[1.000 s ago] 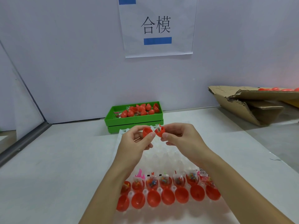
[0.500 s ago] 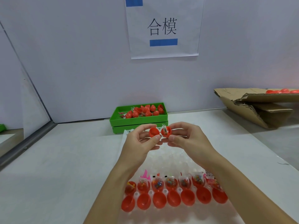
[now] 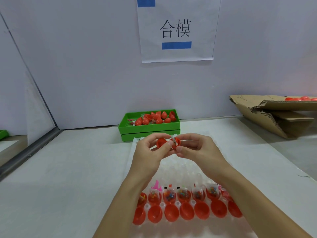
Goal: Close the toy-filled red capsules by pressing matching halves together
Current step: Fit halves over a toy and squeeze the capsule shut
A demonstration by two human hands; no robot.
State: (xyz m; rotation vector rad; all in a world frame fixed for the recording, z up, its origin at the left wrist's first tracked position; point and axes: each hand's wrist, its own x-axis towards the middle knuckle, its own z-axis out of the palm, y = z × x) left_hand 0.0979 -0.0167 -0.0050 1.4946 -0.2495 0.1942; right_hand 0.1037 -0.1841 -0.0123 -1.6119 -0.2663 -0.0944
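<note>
Hands [image 3: 149,157] [image 3: 197,152] pinch glossy red domed capsule halves [image 3: 161,143] [image 3: 176,143], rims nearly meeting.

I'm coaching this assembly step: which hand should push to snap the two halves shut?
Probably the left. The left hand pinches the empty half, free to slide on, while the right hand steadies the filled half, whose toy packet sticks out and might need tucking.

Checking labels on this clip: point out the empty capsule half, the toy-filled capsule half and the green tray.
empty capsule half [image 3: 161,142], head view, open rim
toy-filled capsule half [image 3: 176,143], head view, red shell
green tray [image 3: 149,129], head view, front wall
</note>
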